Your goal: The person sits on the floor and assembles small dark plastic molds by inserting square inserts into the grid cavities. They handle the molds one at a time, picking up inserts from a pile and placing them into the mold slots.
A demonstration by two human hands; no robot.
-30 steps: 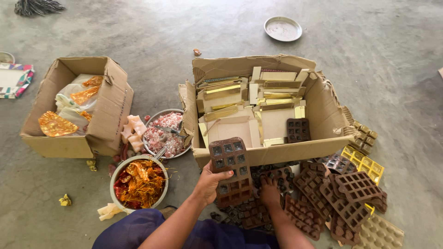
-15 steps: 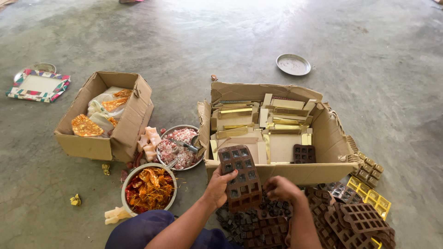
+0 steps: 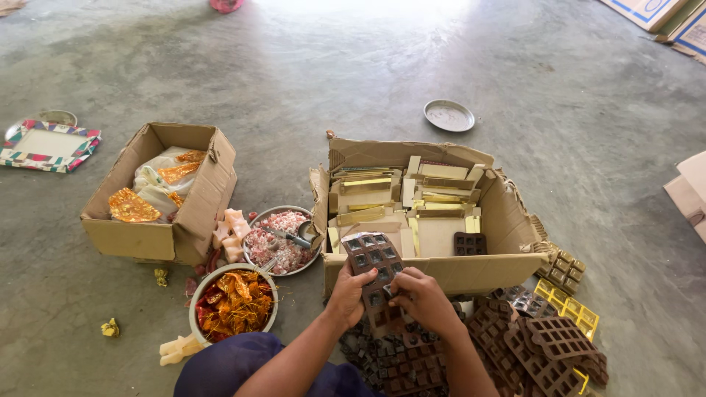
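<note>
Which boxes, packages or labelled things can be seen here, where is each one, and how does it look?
Large cardboard box: centre, just beyond the hands, brown, open, full of flat gold and cream cartons.
Smaller cardboard box: left, brown, open, holding clear bags with orange and gold foil.
Flat framed tray: far left on the floor, rectangular, cream middle, multicoloured border.
Flattened cartons: top right corner, pale with blue lines.
Brown moulded tray: held by left hand and right hand.

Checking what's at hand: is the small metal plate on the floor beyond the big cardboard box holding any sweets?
No, the metal plate lies bare on the concrete floor, beyond the big cardboard box, with nothing on it.
</note>
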